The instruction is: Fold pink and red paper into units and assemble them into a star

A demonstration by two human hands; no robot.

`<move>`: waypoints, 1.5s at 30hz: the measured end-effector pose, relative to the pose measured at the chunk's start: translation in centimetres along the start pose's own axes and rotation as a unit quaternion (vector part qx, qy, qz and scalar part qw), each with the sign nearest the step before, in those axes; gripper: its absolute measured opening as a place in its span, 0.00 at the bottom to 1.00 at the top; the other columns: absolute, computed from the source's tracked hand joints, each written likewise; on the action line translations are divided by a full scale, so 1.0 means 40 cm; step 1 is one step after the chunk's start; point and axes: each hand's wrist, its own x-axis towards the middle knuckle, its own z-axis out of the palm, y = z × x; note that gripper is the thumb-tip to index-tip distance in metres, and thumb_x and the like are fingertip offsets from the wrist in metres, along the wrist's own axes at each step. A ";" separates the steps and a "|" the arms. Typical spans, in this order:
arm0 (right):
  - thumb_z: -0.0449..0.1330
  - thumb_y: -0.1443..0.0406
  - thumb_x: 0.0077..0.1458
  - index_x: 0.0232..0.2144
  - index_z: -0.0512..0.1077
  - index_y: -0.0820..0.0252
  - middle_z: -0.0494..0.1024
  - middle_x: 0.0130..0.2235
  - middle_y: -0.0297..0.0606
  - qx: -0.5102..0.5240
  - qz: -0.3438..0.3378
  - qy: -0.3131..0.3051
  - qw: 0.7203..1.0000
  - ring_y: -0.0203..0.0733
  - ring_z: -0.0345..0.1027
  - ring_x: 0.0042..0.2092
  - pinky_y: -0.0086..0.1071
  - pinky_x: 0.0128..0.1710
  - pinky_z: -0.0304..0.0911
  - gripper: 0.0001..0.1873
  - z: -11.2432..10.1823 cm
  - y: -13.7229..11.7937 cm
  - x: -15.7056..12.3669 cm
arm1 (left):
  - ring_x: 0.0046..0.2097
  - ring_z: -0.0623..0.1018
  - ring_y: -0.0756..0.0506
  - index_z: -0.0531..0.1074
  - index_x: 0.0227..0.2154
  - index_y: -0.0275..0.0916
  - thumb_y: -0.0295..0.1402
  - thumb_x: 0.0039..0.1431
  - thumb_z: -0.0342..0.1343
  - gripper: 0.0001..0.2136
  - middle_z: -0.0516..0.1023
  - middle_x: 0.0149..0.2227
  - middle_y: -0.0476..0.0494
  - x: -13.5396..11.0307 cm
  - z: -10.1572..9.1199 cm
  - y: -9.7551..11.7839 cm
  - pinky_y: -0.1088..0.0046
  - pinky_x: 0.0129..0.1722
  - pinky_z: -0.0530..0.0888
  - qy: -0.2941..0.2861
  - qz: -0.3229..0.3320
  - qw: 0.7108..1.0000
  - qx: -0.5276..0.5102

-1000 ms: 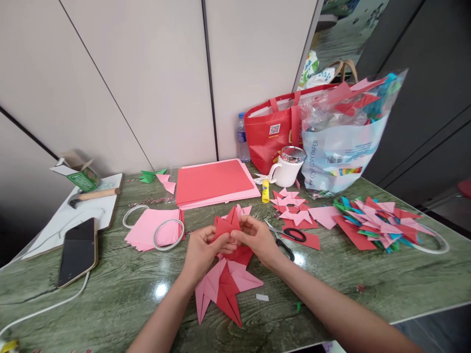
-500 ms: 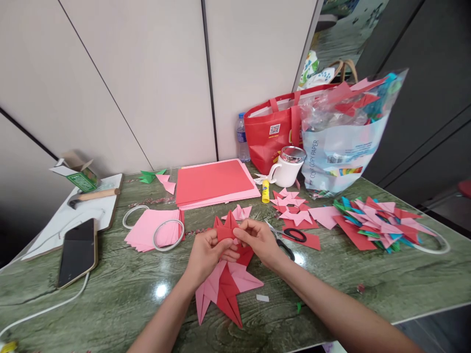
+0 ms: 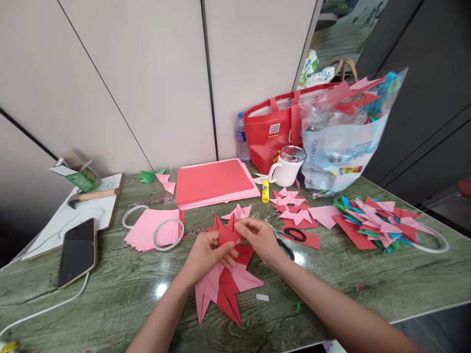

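Between my hands is a folded red paper piece point(image 3: 228, 235) with pointed tips standing up. My left hand point(image 3: 210, 252) is closed on its left and lower side, thumb across the front. At its right edge my right hand point(image 3: 257, 238) pinches near the upper tip. Directly below lies a pink and red folded-paper star point(image 3: 228, 289), its upper part partly covered by my hands. A small pink folded piece point(image 3: 237, 212) sits just behind the held paper. Black-handled scissors point(image 3: 294, 235) rest on red paper to the right of my right hand.
Pink squares point(image 3: 147, 228) with a white ring point(image 3: 168, 247) lie left, near a phone point(image 3: 78, 252) and a hammer point(image 3: 97, 193). Red sheets point(image 3: 217, 181), a glue stick point(image 3: 265, 191) and a white mug point(image 3: 289, 169) stand behind. Colourful folded papers point(image 3: 379, 220) are piled right.
The held red piece has tilted and shifted slightly right. My right hand's fingertips have moved up along its right edge toward the tip; the left hand still holds it.
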 end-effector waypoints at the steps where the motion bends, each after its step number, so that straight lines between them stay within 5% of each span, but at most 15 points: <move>1: 0.61 0.51 0.45 0.21 0.69 0.61 0.67 0.22 0.31 -0.004 0.004 0.003 1.000 0.32 0.60 0.23 0.27 0.24 0.61 0.18 -0.001 0.001 0.000 | 0.22 0.78 0.46 0.70 0.26 0.33 0.41 0.46 0.62 0.15 0.79 0.23 0.42 -0.001 0.001 0.000 0.72 0.23 0.75 -0.009 -0.007 1.000 0.001; 10: 0.59 0.50 0.47 0.22 0.67 0.59 0.66 0.21 0.30 -0.011 -0.013 0.000 1.000 0.33 0.58 0.23 0.28 0.24 0.60 0.18 0.007 -0.007 -0.008 | 0.20 0.77 0.47 0.70 0.21 0.34 0.46 0.47 0.60 0.17 0.77 0.19 0.43 -0.005 0.014 0.015 0.74 0.21 0.74 -0.025 -0.010 1.000 0.001; 20: 0.56 0.52 0.51 0.20 0.63 0.58 0.64 0.21 0.30 -0.095 -0.090 0.071 0.989 0.34 0.56 0.24 0.28 0.25 0.56 0.18 -0.002 0.007 -0.008 | 0.23 0.79 0.46 0.70 0.22 0.34 0.45 0.49 0.58 0.17 0.79 0.22 0.40 -0.007 0.029 0.001 0.73 0.23 0.76 -0.071 -0.051 0.996 0.001; 31: 0.58 0.52 0.49 0.19 0.64 0.60 0.62 0.20 0.29 -0.050 -0.064 0.060 0.995 0.32 0.54 0.23 0.27 0.24 0.54 0.19 -0.001 0.004 0.002 | 0.23 0.78 0.46 0.70 0.20 0.34 0.47 0.49 0.57 0.18 0.78 0.21 0.40 -0.005 0.022 0.001 0.72 0.25 0.76 -0.067 -0.032 0.997 0.024; 39: 0.62 0.56 0.47 0.33 0.71 0.58 0.72 0.29 0.32 0.075 -0.015 -0.025 0.997 0.34 0.65 0.28 0.28 0.27 0.65 0.14 0.003 0.000 0.004 | 0.13 0.66 0.54 0.64 0.15 0.36 0.53 0.52 0.50 0.24 0.65 0.11 0.52 0.000 0.001 0.006 0.81 0.14 0.62 0.021 0.007 1.000 0.019; 45: 0.64 0.61 0.46 0.35 0.72 0.57 0.75 0.30 0.32 0.120 -0.042 -0.066 0.990 0.33 0.68 0.29 0.29 0.31 0.68 0.12 -0.001 0.009 0.007 | 0.15 0.64 0.53 0.66 0.19 0.36 0.56 0.55 0.41 0.27 0.66 0.15 0.50 0.002 -0.009 0.008 0.80 0.13 0.59 0.049 0.012 0.999 0.001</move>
